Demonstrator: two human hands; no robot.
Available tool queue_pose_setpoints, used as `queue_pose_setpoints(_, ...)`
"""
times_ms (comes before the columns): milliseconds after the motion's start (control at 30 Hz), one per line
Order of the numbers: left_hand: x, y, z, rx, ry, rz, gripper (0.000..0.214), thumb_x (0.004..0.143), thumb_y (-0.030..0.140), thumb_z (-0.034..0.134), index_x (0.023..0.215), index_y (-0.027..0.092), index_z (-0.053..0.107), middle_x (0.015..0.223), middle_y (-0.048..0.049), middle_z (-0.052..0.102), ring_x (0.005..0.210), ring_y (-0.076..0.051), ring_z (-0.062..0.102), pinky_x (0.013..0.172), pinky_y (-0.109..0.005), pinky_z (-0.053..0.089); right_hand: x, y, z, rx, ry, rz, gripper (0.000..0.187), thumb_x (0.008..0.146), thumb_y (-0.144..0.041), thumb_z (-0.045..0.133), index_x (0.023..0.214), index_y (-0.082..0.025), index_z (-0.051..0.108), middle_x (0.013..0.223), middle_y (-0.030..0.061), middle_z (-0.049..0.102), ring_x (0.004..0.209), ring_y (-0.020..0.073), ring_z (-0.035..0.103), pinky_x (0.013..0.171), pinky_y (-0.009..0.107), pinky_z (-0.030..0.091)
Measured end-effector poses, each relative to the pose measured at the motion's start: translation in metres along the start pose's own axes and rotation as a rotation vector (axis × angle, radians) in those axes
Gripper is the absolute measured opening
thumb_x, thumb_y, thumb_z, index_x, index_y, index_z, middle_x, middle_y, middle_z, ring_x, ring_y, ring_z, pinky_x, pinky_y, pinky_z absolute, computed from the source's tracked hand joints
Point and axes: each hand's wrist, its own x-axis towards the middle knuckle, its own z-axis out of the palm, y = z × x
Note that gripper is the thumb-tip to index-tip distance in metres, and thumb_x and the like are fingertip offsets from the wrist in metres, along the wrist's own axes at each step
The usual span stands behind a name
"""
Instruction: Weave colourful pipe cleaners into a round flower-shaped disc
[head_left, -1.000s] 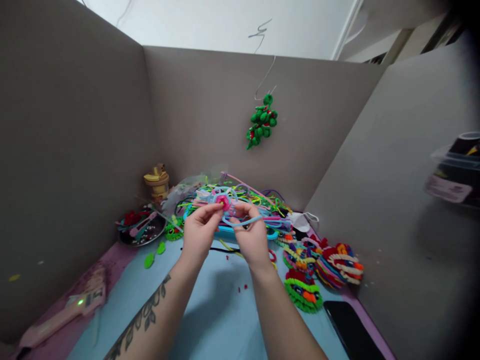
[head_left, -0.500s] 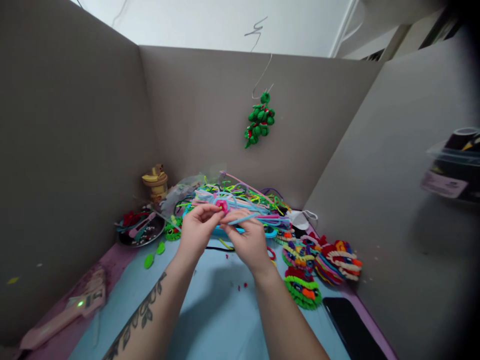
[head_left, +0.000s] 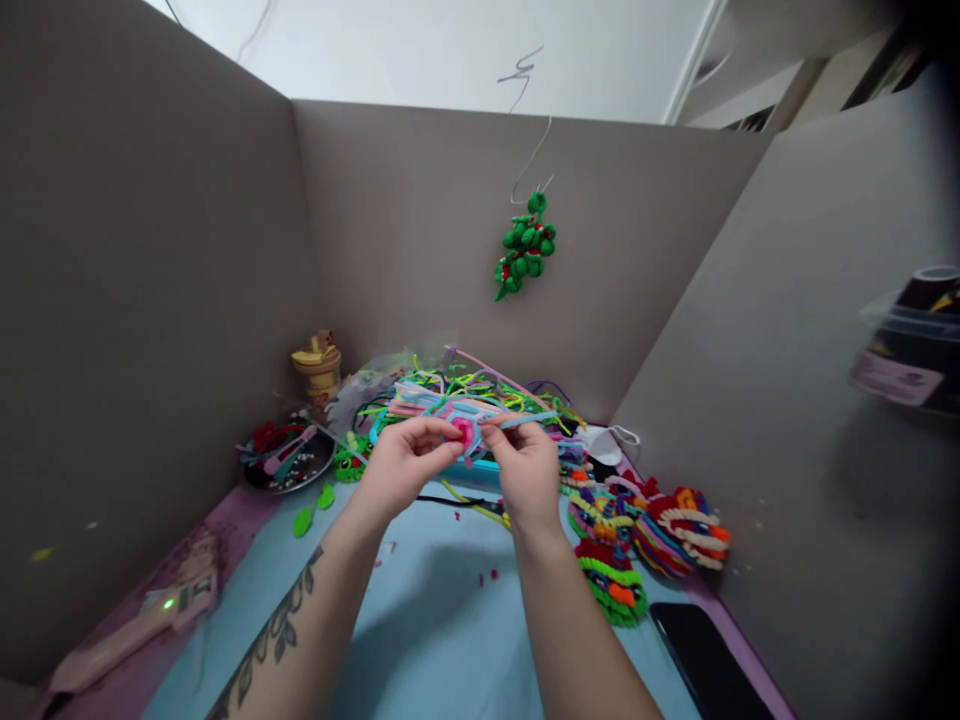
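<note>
My left hand (head_left: pixel 416 455) pinches a small pink coiled piece (head_left: pixel 466 432), which looks made of fuzzy pipe cleaner, at its left side. A light blue pipe cleaner (head_left: pixel 538 417) is pinched between thumb and fingers of my right hand (head_left: pixel 521 465). One end of it sticks out to the right, while its other part meets the pink piece between my hands. Both hands are raised just in front of a heap of coloured pipe cleaners (head_left: pixel 435 385). Exactly how the blue strand joins the pink piece is too small to tell.
Colourful fuzzy pieces (head_left: pixel 611 590) and a phone (head_left: pixel 709 660) lie at right. At left are a metal dish (head_left: pixel 289 478), green leaf shapes (head_left: pixel 302 521) and a pink glue gun (head_left: pixel 142 630). Grey partitions (head_left: pixel 420 220) enclose the table; a green fuzzy cluster (head_left: pixel 525 245) hangs behind.
My right hand has shifted right and turned more upright, and the blue strand now points up to the right. The pink piece has come slightly right and lower, showing more of its face.
</note>
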Motion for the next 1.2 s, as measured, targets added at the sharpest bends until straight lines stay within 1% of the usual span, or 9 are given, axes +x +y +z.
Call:
queue_pose_setpoints(200, -0.003, 0.007, 0.000, 0.071, 0.012, 0.035, 0.019, 0.065, 0.028, 0.074, 0.080, 0.017, 0.069, 0.070, -0.0007, 0.067, 0.057, -0.010, 0.056, 0.053, -0.020, 0.043, -0.001, 0.000, 0.002, 0.032, -0.016, 0.029, 0.023, 0.071, -0.038, 0.068, 0.076, -0.016, 0.063, 0.066, -0.0001, 0.061, 0.061, 0.0125, 0.053, 0.057, 0.025, 0.042)
queue_pose_setpoints(333, -0.003, 0.009, 0.002, 0.162, 0.100, 0.095, 0.023, 0.060, 0.025, 0.077, 0.081, 0.017, 0.070, 0.059, 0.0016, 0.061, 0.045, -0.007, 0.042, 0.042, -0.020, 0.032, -0.003, 0.000, 0.003, 0.014, -0.106, 0.003, 0.027, 0.077, -0.043, 0.063, 0.074, -0.017, 0.059, 0.063, -0.0025, 0.054, 0.059, 0.0108, 0.048, 0.056, 0.023, 0.040)
queue_pose_setpoints(467, -0.003, 0.007, 0.003, 0.212, 0.189, 0.163, 0.021, 0.062, 0.027, 0.075, 0.079, 0.017, 0.070, 0.053, 0.0033, 0.054, 0.044, -0.007, 0.036, 0.041, -0.020, 0.027, -0.003, 0.001, 0.003, -0.033, -0.181, -0.010, 0.026, 0.078, -0.043, 0.062, 0.078, -0.016, 0.061, 0.072, 0.0001, 0.056, 0.065, 0.0126, 0.050, 0.060, 0.025, 0.041)
queue_pose_setpoints(567, -0.003, 0.004, 0.004, 0.251, 0.191, 0.184, 0.020, 0.065, 0.029, 0.073, 0.080, 0.017, 0.070, 0.051, 0.0043, 0.048, 0.045, -0.007, 0.033, 0.042, -0.020, 0.024, -0.002, -0.001, 0.003, -0.138, -0.194, -0.044, 0.025, 0.075, -0.041, 0.064, 0.069, -0.016, 0.061, 0.072, 0.0006, 0.054, 0.067, 0.0136, 0.048, 0.061, 0.026, 0.039)
queue_pose_setpoints(667, -0.004, 0.001, 0.004, 0.275, 0.192, 0.198, 0.019, 0.067, 0.031, 0.072, 0.080, 0.017, 0.069, 0.052, 0.0044, 0.047, 0.046, -0.007, 0.032, 0.043, -0.020, 0.023, -0.002, -0.005, 0.003, -0.207, -0.172, -0.070, 0.026, 0.074, -0.039, 0.064, 0.060, -0.017, 0.060, 0.067, -0.0005, 0.048, 0.067, 0.0140, 0.045, 0.062, 0.026, 0.037)
queue_pose_setpoints(933, -0.004, 0.004, 0.002, 0.284, 0.161, 0.213, 0.016, 0.067, 0.028, 0.072, 0.079, 0.018, 0.069, 0.058, 0.0023, 0.057, 0.046, -0.007, 0.037, 0.043, -0.020, 0.028, -0.008, -0.006, 0.009, -0.216, -0.124, -0.097, 0.029, 0.077, -0.036, 0.061, 0.056, -0.018, 0.053, 0.068, -0.0007, 0.047, 0.070, 0.0140, 0.045, 0.064, 0.026, 0.038)
queue_pose_setpoints(1033, -0.004, 0.010, -0.003, 0.316, 0.080, 0.219, 0.020, 0.066, 0.026, 0.073, 0.085, 0.019, 0.070, 0.073, -0.0015, 0.067, 0.052, -0.009, 0.046, 0.048, -0.021, 0.036, -0.008, 0.000, 0.010, -0.206, -0.065, -0.097, 0.030, 0.078, -0.038, 0.061, 0.057, -0.017, 0.051, 0.069, -0.0013, 0.045, 0.070, 0.0134, 0.044, 0.066, 0.025, 0.037)
queue_pose_setpoints(1100, -0.003, 0.012, -0.007, 0.303, 0.033, 0.223, 0.032, 0.066, 0.025, 0.073, 0.098, 0.021, 0.068, 0.092, -0.0049, 0.069, 0.059, -0.011, 0.053, 0.053, -0.022, 0.041, -0.007, 0.005, 0.009, -0.186, -0.004, -0.090, 0.032, 0.079, -0.040, 0.060, 0.058, -0.017, 0.052, 0.068, -0.0020, 0.045, 0.069, 0.0128, 0.043, 0.067, 0.026, 0.036)
queue_pose_setpoints(1200, -0.002, 0.011, -0.008, 0.240, 0.108, 0.243, 0.043, 0.066, 0.025, 0.073, 0.107, 0.021, 0.062, 0.099, -0.0072, 0.068, 0.062, -0.012, 0.056, 0.056, -0.023, 0.044, -0.005, 0.010, 0.008, -0.163, 0.116, -0.089, 0.032, 0.077, -0.044, 0.062, 0.061, -0.017, 0.055, 0.075, 0.0002, 0.047, 0.076, 0.0143, 0.046, 0.071, 0.026, 0.038)
